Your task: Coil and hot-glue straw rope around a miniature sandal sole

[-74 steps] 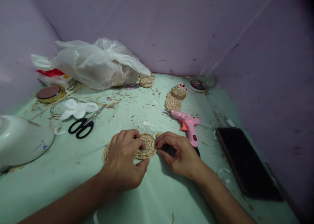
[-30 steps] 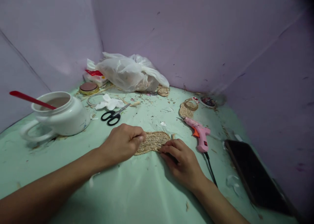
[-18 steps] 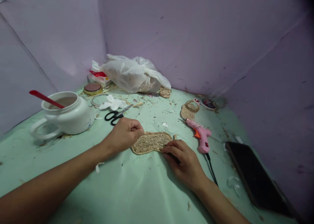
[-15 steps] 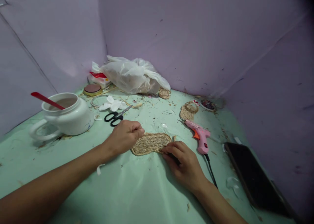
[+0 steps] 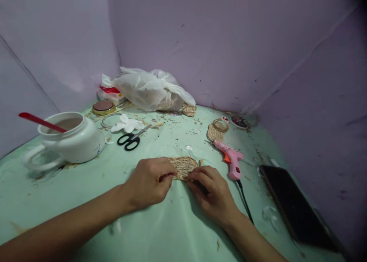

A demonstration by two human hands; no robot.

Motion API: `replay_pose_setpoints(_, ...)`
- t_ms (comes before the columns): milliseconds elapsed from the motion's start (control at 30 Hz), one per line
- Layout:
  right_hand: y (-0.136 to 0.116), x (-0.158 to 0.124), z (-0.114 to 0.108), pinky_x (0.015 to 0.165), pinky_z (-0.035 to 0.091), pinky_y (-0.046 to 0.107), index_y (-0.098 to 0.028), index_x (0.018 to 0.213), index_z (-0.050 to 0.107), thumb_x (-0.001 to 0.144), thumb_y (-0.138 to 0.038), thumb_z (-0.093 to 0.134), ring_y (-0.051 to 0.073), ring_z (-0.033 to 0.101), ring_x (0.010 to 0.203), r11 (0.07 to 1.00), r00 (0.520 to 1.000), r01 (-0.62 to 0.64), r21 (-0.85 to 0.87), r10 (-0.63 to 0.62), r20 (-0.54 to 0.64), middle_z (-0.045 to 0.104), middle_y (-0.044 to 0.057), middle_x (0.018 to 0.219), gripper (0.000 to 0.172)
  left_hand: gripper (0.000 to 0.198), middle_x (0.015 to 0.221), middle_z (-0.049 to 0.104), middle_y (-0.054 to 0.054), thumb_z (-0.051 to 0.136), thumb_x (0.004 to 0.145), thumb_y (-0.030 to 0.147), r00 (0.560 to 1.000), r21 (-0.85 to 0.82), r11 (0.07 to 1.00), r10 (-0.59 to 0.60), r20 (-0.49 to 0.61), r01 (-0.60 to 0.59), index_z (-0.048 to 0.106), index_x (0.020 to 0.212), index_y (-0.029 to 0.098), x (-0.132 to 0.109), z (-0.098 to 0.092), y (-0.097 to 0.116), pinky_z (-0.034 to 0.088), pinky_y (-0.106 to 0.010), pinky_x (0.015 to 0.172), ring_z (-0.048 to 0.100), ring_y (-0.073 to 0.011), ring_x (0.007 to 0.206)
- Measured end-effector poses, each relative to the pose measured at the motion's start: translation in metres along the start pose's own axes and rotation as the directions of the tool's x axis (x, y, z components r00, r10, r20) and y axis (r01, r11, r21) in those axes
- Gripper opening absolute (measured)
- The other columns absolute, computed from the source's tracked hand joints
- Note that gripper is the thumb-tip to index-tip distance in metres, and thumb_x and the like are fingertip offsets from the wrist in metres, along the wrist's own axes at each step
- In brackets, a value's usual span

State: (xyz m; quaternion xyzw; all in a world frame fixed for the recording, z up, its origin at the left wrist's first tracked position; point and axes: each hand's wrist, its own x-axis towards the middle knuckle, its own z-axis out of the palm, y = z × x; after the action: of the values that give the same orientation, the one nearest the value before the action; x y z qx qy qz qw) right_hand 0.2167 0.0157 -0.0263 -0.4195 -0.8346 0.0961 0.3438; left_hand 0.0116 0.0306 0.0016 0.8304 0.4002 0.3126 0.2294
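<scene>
A woven straw-coloured piece (image 5: 183, 166) of coiled cord lies flat on the green table cover. My left hand (image 5: 153, 179) is closed in a pinch over its left part and hides that end; whatever is between the fingertips is too small to make out. My right hand (image 5: 210, 191) has its thumb and fingertips together on the right edge of the woven piece, gripping it. A pink glue gun (image 5: 233, 160) with an orange trigger lies to the right of my right hand, its black cord running toward me.
At the left stands a white pot (image 5: 76, 141) with a red stick (image 5: 43, 122). Black-handled scissors (image 5: 133, 138) lie beyond my left hand. A plastic bag (image 5: 151, 90) rests by the wall, a dark phone (image 5: 295, 208) at the right, and another woven piece (image 5: 215, 132) behind the glue gun.
My left hand has moved right and nearer to me, from the far left end of the woven piece to its lower edge. My right hand stays at the right edge. The view has shifted slightly.
</scene>
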Motion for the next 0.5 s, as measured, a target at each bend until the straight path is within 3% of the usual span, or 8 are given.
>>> replay_pose_setpoints(133, 0.0003, 0.0003, 0.0005, 0.07, 0.046, 0.036, -0.019, 0.086, 0.062, 0.079, -0.01, 0.055, 0.02, 0.057, 0.079, 1.0, 1.0, 0.011, 0.007, -0.011, -0.018, 0.064, 0.007, 0.085, 0.014, 0.021, 0.064, 0.059, -0.001, 0.044, 0.077, 0.013, 0.998, -0.019, 0.998, 0.06, 0.006, -0.059, 0.063, 0.069, 0.017, -0.0024, 0.0034, 0.0001, 0.041, -0.025, 0.059, 0.053, -0.0129, 0.062)
replay_pose_setpoints(300, 0.0008, 0.0004, -0.0004, 0.07, 0.045, 0.035, -0.019, 0.087, 0.063, 0.079, -0.01, 0.055, 0.02, 0.057, 0.078, 1.0, 0.999, 0.017, 0.005, -0.016, -0.049, 0.064, 0.007, 0.083, 0.014, 0.012, 0.067, 0.059, -0.002, 0.051, 0.076, 0.015, 0.996, 0.047, 0.997, 0.065, -0.068, -0.061, 0.06, 0.068, 0.016, -0.0023, 0.0061, 0.0003, 0.039, -0.027, 0.057, 0.053, -0.014, 0.064)
replay_pose_setpoints(500, 0.0005, -0.0004, -0.0004, 0.068, 0.044, 0.035, -0.018, 0.086, 0.064, 0.079, -0.01, 0.054, 0.02, 0.056, 0.076, 1.0, 0.997, -0.009, 0.001, 0.009, -0.076, 0.063, 0.007, 0.081, 0.014, 0.011, 0.072, 0.061, -0.004, 0.053, 0.072, 0.01, 0.993, 0.176, 0.98, 0.106, -0.042, -0.097, 0.062, 0.069, 0.016, -0.0002, 0.0104, 0.0007, 0.039, -0.038, 0.076, 0.055, -0.0177, 0.073)
